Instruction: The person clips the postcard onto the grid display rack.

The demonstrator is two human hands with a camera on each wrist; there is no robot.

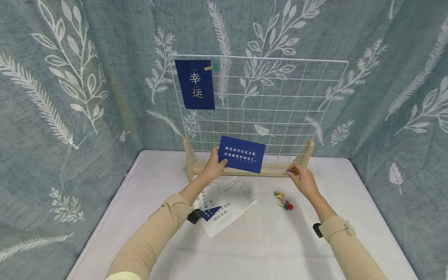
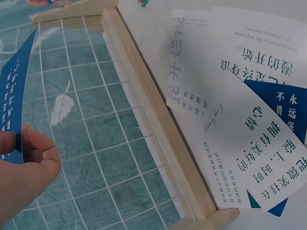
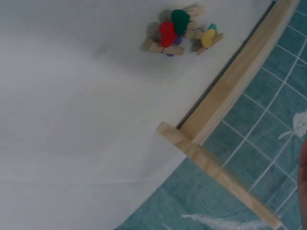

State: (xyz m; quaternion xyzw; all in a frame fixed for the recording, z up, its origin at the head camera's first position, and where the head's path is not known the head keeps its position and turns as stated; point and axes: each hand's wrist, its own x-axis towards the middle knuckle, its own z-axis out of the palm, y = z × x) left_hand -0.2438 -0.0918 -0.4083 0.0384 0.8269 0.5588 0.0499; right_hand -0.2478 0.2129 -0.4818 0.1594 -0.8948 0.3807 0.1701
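We find the left hand [image 1: 214, 165] pinching the blue card [image 1: 241, 154], long axis level, against the wire grid [image 1: 280, 105]; right hand [image 1: 301, 178], just right, pinches a blue clip [image 1: 288, 170].

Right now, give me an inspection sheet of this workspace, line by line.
Surface: white table, bare in front.
Job's things: blue card held up against the white wire grid, which stands in a wooden base; a second blue card is clipped at the grid's top left.
Clutter: loose printed cards in a stack; a small pile of coloured pegs.
Grips: left hand pinches the blue card's lower left corner; right hand pinches a small blue item, too small to identify.
Cables: nothing seen.
Surroundings: leaf-print curtain on three sides.
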